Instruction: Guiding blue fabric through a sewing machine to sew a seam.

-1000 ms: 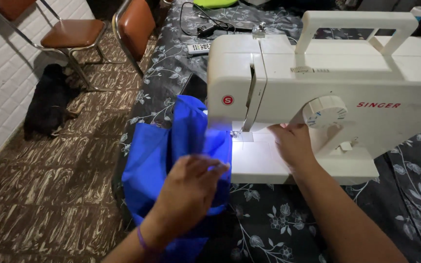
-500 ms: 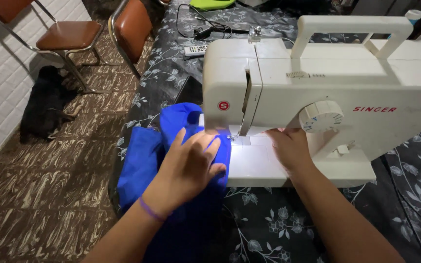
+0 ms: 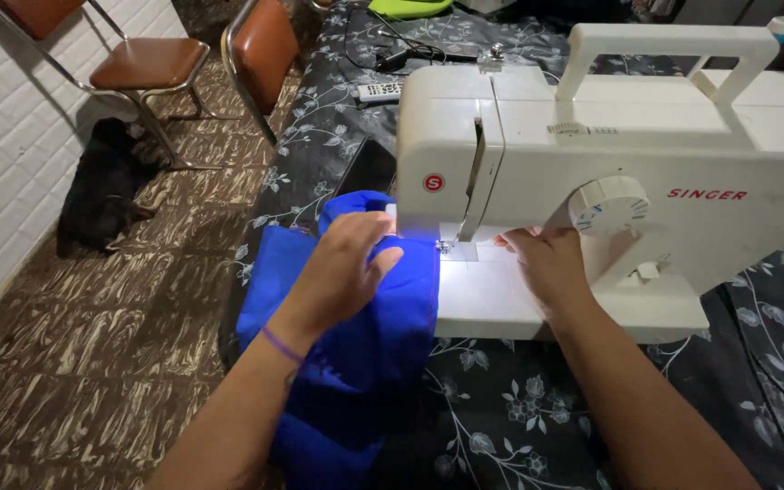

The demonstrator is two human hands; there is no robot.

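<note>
A white sewing machine (image 3: 646, 154) stands on a table covered by a dark floral cloth (image 3: 501, 417). Blue fabric (image 3: 356, 354) is bunched at the machine's left end and hangs over the table edge. My left hand (image 3: 342, 268) lies flat on top of the blue fabric, fingers spread, just left of the lit needle area (image 3: 451, 247). My right hand (image 3: 546, 263) rests on the machine's white bed under the arm, right of the needle, fingers pointing toward it. Whether its fingertips touch the fabric is hidden.
Two brown metal-framed chairs (image 3: 151, 63) (image 3: 260, 45) stand at the upper left on a patterned brown floor. A black bundle (image 3: 97, 191) lies by the white wall. A remote control (image 3: 378, 91) and cables lie on the table behind the machine.
My left hand slid up and to the right over the blue fabric, toward the needle. The fabric was pushed closer to the machine. The right hand stayed on the bed.
</note>
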